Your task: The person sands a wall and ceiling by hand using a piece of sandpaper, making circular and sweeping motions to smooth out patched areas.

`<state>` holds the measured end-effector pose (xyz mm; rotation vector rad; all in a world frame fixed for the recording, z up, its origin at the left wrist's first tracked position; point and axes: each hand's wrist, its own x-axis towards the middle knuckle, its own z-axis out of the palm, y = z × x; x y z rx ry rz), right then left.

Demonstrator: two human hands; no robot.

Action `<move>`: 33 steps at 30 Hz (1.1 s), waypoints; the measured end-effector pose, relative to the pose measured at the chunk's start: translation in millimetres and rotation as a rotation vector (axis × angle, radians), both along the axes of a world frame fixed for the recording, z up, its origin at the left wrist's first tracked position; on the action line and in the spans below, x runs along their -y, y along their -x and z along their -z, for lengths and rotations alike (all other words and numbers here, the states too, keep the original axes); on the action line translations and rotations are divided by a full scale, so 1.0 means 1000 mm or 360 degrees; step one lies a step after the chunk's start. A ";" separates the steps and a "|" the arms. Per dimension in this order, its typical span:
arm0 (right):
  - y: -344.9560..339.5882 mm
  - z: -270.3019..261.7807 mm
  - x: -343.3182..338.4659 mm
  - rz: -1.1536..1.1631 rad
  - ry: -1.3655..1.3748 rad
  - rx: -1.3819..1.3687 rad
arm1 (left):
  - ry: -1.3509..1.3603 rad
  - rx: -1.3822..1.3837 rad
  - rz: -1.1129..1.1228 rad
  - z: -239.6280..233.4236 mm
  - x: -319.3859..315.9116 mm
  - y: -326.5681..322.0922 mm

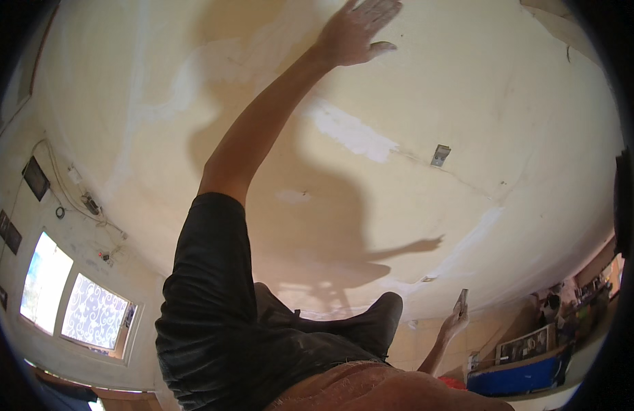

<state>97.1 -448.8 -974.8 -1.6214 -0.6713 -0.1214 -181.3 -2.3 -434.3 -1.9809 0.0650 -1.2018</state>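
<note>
My left hand (355, 33) is raised at the top of the picture, flat with the thumb apart and no object in it. Its fingers partly leave the frame. Behind it is a cream plaster surface (466, 92); whether the palm touches it I cannot tell. White filler patches (353, 131) show on this surface below the hand. At the lower right, my right hand (456, 322) grips a small flat-bladed tool (464, 298), which looks like a putty knife and points upward. The tool's handle is mostly hidden by the fingers.
A metal electrical box (440, 155) is set into the plaster. To the left are a window (93, 313), loose cables (65, 180) and dark frames (36, 178). At lower right, a blue-fronted unit (517, 376) carries a framed picture (525, 345), with cluttered shelves beyond.
</note>
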 end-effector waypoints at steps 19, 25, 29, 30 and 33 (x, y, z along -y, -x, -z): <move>0.044 -0.253 -0.207 -0.0028 -0.0325 0.1208 | 0.0849 0.1405 -0.0294 0.236 -0.006 0.143; 0.049 -0.455 -0.342 0.0143 -0.0727 0.1824 | 0.1289 0.1773 -0.0568 0.263 -0.051 0.137; 0.123 -0.507 -0.408 0.0431 -0.1021 0.1867 | 0.1226 0.1740 -0.0609 0.270 -0.051 0.137; 0.151 -0.496 -0.425 0.0297 -0.0870 0.2086 | 0.1211 0.1734 -0.0610 0.270 -0.051 0.135; 0.218 -0.431 -0.453 -0.0620 -0.0482 0.2741 | 0.1171 0.1741 -0.0584 0.274 -0.055 0.137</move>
